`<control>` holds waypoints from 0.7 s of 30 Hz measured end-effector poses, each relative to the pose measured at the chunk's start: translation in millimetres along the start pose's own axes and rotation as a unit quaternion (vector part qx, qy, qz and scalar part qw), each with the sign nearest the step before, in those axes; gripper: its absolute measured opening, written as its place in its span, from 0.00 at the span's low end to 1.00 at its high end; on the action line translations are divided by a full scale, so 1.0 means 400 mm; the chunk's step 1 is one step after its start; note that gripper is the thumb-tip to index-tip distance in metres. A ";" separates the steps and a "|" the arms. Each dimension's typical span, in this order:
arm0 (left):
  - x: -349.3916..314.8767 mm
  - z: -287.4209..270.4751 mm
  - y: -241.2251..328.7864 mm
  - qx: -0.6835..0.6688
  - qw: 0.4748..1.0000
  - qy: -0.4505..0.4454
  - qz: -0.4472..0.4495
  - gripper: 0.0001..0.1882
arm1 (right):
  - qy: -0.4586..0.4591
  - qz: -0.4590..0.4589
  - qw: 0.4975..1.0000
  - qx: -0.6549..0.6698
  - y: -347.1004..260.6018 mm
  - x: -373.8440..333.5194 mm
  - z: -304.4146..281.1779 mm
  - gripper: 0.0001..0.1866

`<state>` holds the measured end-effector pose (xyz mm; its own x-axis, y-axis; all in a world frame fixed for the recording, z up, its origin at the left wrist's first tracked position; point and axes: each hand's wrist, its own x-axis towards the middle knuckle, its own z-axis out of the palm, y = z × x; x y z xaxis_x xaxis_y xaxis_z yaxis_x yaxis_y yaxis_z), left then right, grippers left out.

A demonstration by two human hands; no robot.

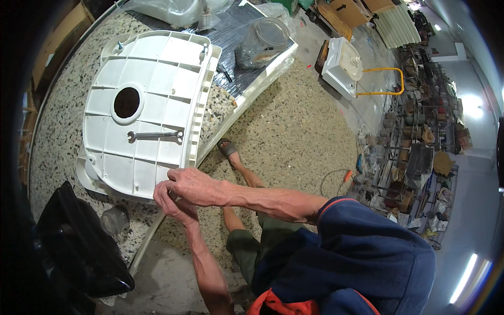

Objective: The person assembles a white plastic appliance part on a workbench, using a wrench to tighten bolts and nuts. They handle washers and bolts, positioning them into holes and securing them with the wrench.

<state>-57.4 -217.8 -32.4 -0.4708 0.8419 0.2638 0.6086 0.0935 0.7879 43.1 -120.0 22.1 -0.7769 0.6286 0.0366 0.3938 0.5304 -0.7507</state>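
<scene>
While your two hands meet at the near corner of the white panel (147, 110), you are right on its edge: your right hand (191, 185) lies over the rim, fingers curled down on it, and your left hand (173, 205) comes up from below, its grip pinched together just under that corner. Whether a small part sits between those fingers, you cannot tell.

That panel lies ribbed side up on the speckled bench (58, 131), its round hole (127, 102) open and empty. A wrench (155, 135) rests flat across the ribs, well apart from your hands. You have bare ribbing between wrench and corner. Beside the panel's right edge the bench drops off to the floor (294, 131), where a sandalled foot (229, 149) shows.

Near your left, a grey cap (114, 219) sits on the bench, with a black shell (79, 247) beside it. Farther back, a clear jar (262, 42) stands on a dark sheet (236, 31); its contents are too dim to name.
</scene>
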 end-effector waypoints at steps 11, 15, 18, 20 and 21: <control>0.009 0.004 0.025 -0.004 1.000 0.013 0.008 0.19 | 0.004 0.009 0.999 -0.035 0.001 -0.009 0.008 0.09; 0.011 0.000 0.028 0.014 0.999 -0.006 0.031 0.17 | -0.028 0.019 0.999 -0.041 0.010 -0.005 0.008 0.09; 0.012 0.001 0.032 0.024 0.999 -0.003 0.021 0.15 | -0.011 0.026 0.999 -0.045 0.016 -0.007 0.010 0.09; 0.013 0.003 0.034 0.024 1.000 0.001 0.021 0.14 | -0.003 0.012 1.000 -0.020 0.017 -0.013 0.012 0.09; 0.013 0.004 0.034 0.019 1.000 0.000 0.024 0.13 | -0.005 0.008 1.000 -0.004 0.018 -0.016 0.013 0.08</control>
<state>-50.4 -211.3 -21.3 -0.4403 0.8463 0.2998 0.6542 0.0737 0.7527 48.2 -123.2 13.1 -0.7747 0.6321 0.0182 0.4109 0.5250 -0.7454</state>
